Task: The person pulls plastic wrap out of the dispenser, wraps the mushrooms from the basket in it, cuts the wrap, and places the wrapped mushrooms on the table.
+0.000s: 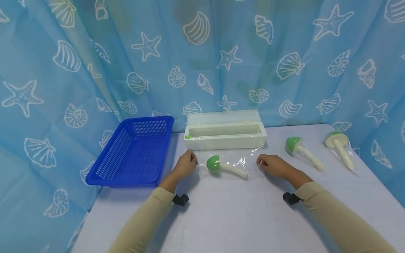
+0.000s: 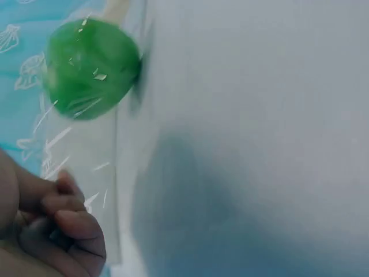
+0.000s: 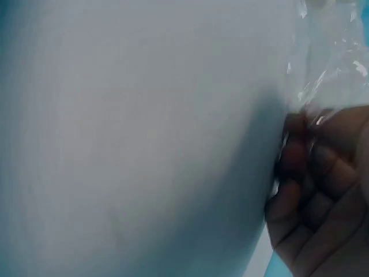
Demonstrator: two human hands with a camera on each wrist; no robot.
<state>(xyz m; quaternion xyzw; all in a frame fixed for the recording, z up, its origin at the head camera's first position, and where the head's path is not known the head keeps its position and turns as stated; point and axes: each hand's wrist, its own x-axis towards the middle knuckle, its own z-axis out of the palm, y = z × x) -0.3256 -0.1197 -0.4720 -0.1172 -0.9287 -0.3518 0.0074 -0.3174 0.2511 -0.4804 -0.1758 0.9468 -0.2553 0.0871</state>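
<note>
A mushroom with a green cap and white stem (image 1: 213, 163) lies sideways in front of the white box, wrapped in clear plastic film (image 1: 243, 162). My left hand (image 1: 185, 163) pinches the film's twisted end on the cap side. At the stem side, my right hand (image 1: 274, 166) pinches the opposite end between thumb and curled fingers. The left wrist view shows the round green cap (image 2: 92, 69) under shiny film, beyond the left fingers (image 2: 78, 225). In the right wrist view, crinkled film (image 3: 328, 63) runs into the right fingertips.
Behind the mushroom stands a long white cling film dispenser box (image 1: 225, 142), its lid raised. A blue plastic basket (image 1: 158, 151) sits at the left. Two film-wrapped green-capped mushrooms, one nearer (image 1: 293, 144) and one farther right (image 1: 338, 141), lie on the white-covered table (image 1: 234, 218).
</note>
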